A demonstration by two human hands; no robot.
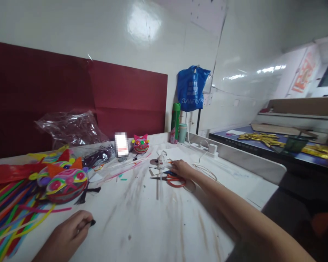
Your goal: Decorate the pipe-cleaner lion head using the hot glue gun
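Observation:
At the lower left, my left hand is closed in a pinch on a small black piece. My right hand reaches over the white table, its fingertips at a small orange-tipped item beside a white device. What the fingers hold there is too small to make out. Just below that hand lie scissors with orange handles, blades pointing left. Left of centre rests a colourful animal-face ornament with black tassels.
Bright strips cover the left edge. Towards the back stand a smaller ornament, a green spray can and a cup. A white cable curls right of my right hand. A blue bag hangs on the wall.

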